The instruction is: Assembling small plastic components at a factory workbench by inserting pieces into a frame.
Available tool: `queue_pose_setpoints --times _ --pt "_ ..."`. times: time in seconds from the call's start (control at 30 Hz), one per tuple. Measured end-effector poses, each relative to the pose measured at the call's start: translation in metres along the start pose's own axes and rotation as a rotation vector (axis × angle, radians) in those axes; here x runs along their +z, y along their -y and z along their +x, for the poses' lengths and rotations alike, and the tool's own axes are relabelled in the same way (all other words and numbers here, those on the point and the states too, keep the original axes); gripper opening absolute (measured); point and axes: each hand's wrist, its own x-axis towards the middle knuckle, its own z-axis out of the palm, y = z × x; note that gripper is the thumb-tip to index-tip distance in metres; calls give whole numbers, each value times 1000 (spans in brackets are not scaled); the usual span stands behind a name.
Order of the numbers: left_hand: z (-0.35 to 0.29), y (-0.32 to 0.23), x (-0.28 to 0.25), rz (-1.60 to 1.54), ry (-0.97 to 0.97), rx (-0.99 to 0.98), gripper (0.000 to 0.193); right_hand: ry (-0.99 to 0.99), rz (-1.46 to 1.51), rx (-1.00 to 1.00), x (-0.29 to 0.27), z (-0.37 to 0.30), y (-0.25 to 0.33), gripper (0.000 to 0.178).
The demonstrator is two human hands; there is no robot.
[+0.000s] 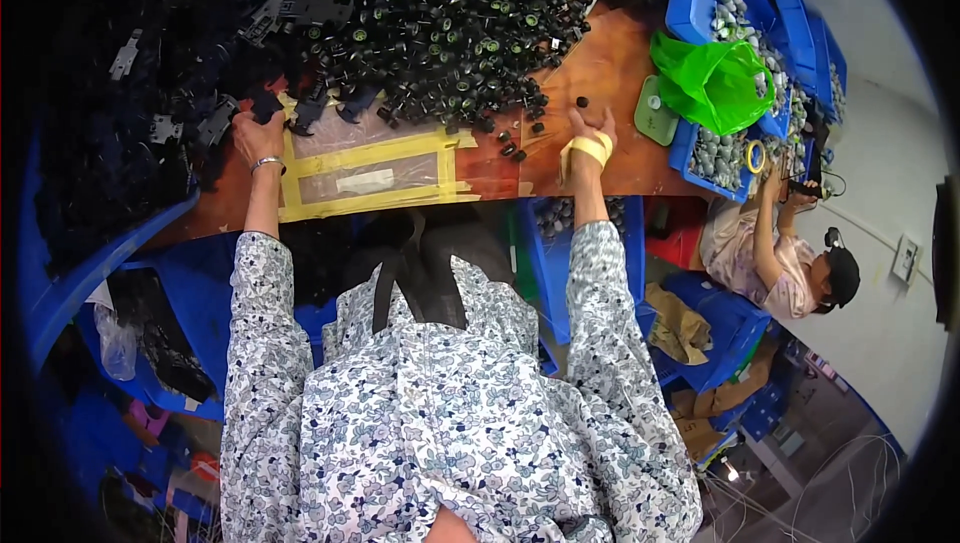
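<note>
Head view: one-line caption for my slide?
Left hand at a dark plastic part, right hand open near a small black wheel, before heaped wheels.

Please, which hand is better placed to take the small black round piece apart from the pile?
Probably the right hand: its spread fingers are just short of the small black round piece. The left hand is farther, holding a dark plastic part.

A dark plastic part (267,106) was pinched in the left hand (257,137). The right hand (590,133), circled by a yellow band (592,148), was spread over the table (625,58), near heaped black wheels (440,28). A green bag (715,85) was seen beside blue trays (682,151).
</note>
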Motion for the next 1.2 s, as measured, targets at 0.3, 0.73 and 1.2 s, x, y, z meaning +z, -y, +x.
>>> queue_pose_setpoints --times 0.3,0.73,1.2 --pt "-44 25 -31 -160 144 -28 54 176 -769 -732 31 -104 -20 39" --pt "-133 -5 -55 -12 135 2 78 267 -520 -932 37 -119 -23 27" --pt "-124 79 -37 -292 351 339 56 202 -429 -748 60 -137 -12 27"
